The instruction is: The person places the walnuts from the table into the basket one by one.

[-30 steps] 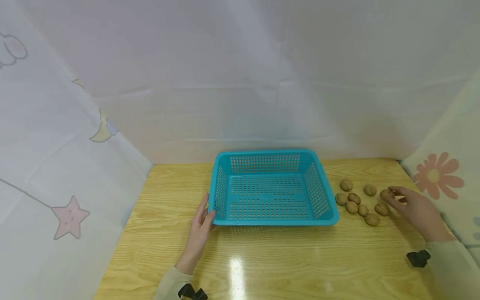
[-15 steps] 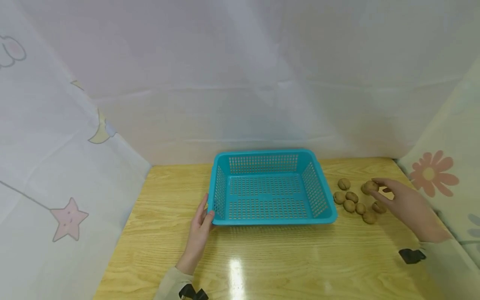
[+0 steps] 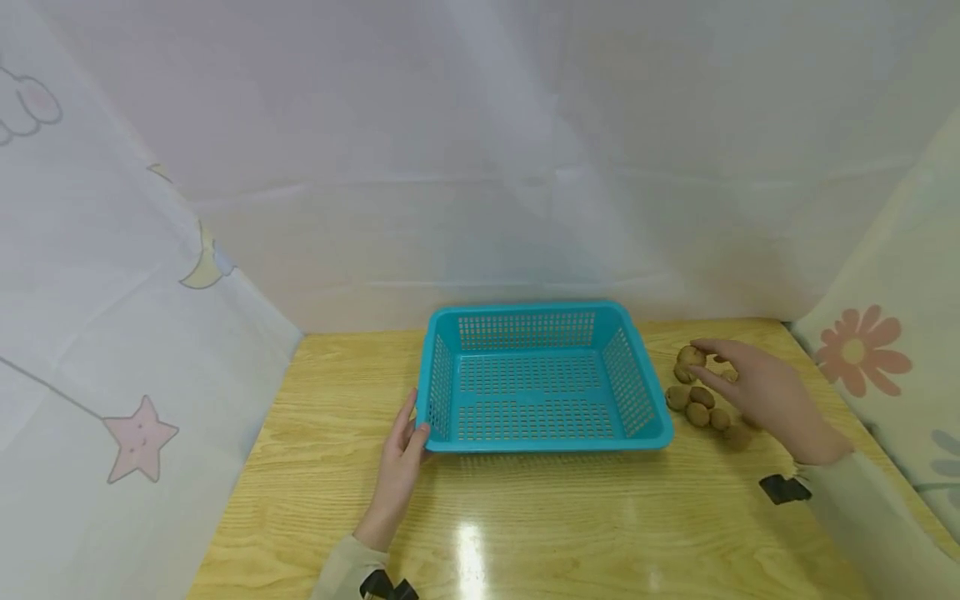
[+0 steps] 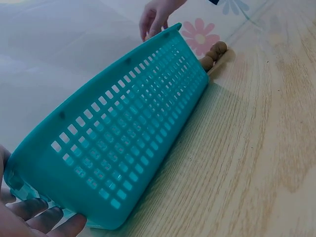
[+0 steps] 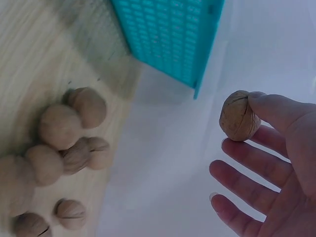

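Note:
A blue-green plastic basket with slotted sides stands on the table, its inside bare. The left hand grips its left side near the front corner, thumb on the rim; the left wrist view shows that hand's fingers under the rim. The right hand pinches one walnut between thumb and fingers, held above the table to the right of the basket. In the right wrist view the pinched walnut is clear of the others, with the remaining fingers spread. Several walnuts lie grouped beneath the hand.
The wooden table reaches back to a pale cloth wall. Cloth with a printed star hangs at the left, and cloth with a printed flower hangs at the right. The basket's right rim stands close to the walnuts.
The right hand has moved left toward the basket with the walnut lifted in its fingers. The left hand and the basket have stayed in place.

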Action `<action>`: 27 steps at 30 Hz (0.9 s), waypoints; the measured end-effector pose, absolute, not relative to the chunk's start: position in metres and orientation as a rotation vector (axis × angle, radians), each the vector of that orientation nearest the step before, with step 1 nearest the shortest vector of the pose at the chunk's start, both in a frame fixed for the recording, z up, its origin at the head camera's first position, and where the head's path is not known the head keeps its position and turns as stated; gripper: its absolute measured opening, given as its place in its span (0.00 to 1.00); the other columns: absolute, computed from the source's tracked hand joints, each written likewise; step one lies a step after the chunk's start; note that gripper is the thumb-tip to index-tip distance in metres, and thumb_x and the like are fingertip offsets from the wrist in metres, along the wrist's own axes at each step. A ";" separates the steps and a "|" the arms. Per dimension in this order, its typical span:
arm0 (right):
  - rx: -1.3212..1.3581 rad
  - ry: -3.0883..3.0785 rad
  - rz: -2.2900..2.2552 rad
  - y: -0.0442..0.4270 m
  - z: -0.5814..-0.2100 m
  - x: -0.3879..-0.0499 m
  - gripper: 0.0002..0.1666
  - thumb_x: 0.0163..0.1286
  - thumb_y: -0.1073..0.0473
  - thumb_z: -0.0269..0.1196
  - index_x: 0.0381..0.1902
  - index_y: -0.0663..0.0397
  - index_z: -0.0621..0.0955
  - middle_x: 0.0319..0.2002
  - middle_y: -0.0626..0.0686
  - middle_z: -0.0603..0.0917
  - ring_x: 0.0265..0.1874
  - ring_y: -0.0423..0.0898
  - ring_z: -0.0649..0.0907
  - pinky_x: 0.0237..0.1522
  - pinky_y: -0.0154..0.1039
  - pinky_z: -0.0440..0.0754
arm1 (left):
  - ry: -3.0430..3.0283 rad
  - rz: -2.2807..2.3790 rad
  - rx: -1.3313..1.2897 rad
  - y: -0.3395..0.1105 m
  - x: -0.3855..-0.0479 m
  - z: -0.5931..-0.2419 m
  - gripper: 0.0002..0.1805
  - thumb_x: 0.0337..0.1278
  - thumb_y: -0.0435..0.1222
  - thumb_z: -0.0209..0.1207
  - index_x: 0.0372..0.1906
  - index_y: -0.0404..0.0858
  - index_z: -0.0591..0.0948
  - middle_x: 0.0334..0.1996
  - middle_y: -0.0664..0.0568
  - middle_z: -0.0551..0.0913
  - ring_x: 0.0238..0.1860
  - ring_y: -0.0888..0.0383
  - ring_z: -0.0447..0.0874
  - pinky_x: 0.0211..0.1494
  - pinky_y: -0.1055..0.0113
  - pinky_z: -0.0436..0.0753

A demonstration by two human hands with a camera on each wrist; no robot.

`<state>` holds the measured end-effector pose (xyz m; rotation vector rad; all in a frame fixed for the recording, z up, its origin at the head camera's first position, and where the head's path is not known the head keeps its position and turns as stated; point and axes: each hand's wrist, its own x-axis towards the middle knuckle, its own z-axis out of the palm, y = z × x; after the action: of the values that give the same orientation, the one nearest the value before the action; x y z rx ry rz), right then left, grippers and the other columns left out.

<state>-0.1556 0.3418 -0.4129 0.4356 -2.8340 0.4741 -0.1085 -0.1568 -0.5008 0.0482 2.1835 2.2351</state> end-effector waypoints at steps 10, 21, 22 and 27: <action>0.513 -2.839 0.525 0.306 -0.390 -0.177 0.31 0.77 0.44 0.64 0.68 0.57 0.79 0.56 0.61 0.86 0.36 0.54 0.86 0.28 0.46 0.80 | 2.141 2.256 0.058 -0.158 -0.110 -0.501 0.34 0.84 0.36 0.45 0.86 0.43 0.50 0.73 0.31 0.69 0.67 0.34 0.76 0.64 0.50 0.82; 0.701 -2.773 0.486 0.266 -0.365 -0.201 0.26 0.75 0.53 0.67 0.66 0.58 0.80 0.59 0.60 0.85 0.53 0.59 0.85 0.49 0.60 0.83 | 2.160 2.249 0.071 -0.158 -0.109 -0.501 0.33 0.84 0.36 0.45 0.86 0.46 0.51 0.73 0.31 0.69 0.67 0.33 0.76 0.63 0.52 0.83; 0.713 -2.770 0.493 0.262 -0.364 -0.204 0.26 0.75 0.54 0.67 0.66 0.57 0.80 0.60 0.60 0.85 0.53 0.58 0.85 0.50 0.60 0.83 | 2.158 2.253 0.070 -0.158 -0.108 -0.501 0.33 0.84 0.36 0.45 0.85 0.46 0.51 0.73 0.31 0.70 0.67 0.33 0.76 0.63 0.52 0.83; 0.763 -2.774 0.576 0.241 -0.364 -0.220 0.25 0.76 0.54 0.67 0.67 0.56 0.80 0.61 0.58 0.85 0.52 0.56 0.85 0.52 0.58 0.83 | 2.149 2.268 0.081 -0.158 -0.109 -0.502 0.33 0.84 0.35 0.45 0.86 0.44 0.50 0.72 0.29 0.70 0.66 0.32 0.76 0.63 0.49 0.82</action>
<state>-0.2204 0.2414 -0.3642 0.7626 -2.7737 0.5759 -0.1086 -0.1580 -0.5016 0.0805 2.1492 2.2684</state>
